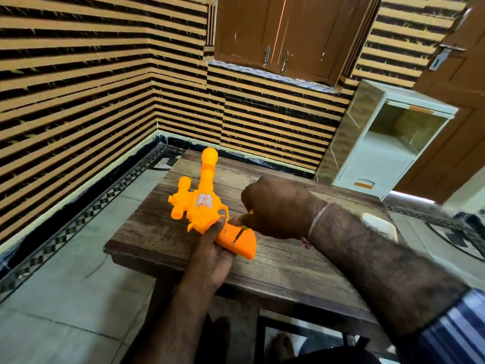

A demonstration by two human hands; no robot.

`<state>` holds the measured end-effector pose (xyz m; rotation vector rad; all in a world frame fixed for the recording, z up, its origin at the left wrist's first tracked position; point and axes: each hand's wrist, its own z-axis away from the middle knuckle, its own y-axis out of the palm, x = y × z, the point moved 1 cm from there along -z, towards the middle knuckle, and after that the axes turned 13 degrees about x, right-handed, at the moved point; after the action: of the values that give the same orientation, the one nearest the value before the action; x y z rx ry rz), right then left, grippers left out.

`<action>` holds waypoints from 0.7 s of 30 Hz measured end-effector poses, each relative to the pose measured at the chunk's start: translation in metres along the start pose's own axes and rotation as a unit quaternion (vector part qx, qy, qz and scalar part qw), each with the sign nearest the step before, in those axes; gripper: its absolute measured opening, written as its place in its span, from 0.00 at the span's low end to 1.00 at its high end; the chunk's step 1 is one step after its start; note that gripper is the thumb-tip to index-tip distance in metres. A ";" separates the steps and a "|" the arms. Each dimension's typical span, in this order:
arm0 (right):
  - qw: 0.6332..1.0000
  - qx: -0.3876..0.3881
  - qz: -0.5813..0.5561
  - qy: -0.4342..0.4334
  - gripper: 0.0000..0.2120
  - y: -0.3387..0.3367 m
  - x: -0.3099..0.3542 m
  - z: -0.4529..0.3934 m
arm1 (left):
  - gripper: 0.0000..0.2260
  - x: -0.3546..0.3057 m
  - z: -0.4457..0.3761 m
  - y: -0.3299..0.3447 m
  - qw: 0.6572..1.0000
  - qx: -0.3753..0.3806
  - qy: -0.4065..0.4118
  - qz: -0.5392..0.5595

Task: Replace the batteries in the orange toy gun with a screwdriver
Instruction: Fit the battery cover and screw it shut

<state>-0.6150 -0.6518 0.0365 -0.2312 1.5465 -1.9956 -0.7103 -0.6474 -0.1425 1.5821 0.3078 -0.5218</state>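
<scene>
Reaching in from the right, my right hand (278,206) curls round the screwdriver (239,233), its tip on the grip's screw. My left hand (214,248) grips the orange toy gun (203,203) from beneath, above the bench (288,258).

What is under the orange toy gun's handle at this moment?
The left hand grips the orange toy gun from below, over the wooden table. The screwdriver in the right hand meets the handle from above. The handle's underside is covered.
</scene>
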 end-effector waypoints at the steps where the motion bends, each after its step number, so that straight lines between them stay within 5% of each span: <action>1: 1.000 -0.011 0.012 0.007 0.17 0.000 0.000 -0.001 | 0.19 -0.001 0.001 0.001 1.000 0.008 -0.001 -0.003; 7: 0.999 0.035 -0.025 -0.017 0.14 0.004 0.000 0.001 | 0.22 0.000 -0.002 -0.004 1.000 -0.005 -0.008 0.020; 12: 1.000 -0.001 0.012 -0.003 0.16 0.005 0.000 -0.001 | 0.43 0.001 -0.008 -0.009 0.999 0.000 0.011 0.034; 17: 0.998 0.047 -0.032 -0.025 0.14 0.005 0.000 0.001 | 0.46 0.003 -0.008 -0.014 0.999 -0.003 0.014 0.047; 21: 1.000 0.002 -0.009 -0.009 0.17 0.004 0.000 -0.001 | 0.39 0.000 -0.004 -0.007 0.999 0.006 0.012 0.045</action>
<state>-0.6147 -0.6514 0.0326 -0.2632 1.5346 -2.0045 -0.7127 -0.6434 -0.1483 1.6066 0.2512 -0.4366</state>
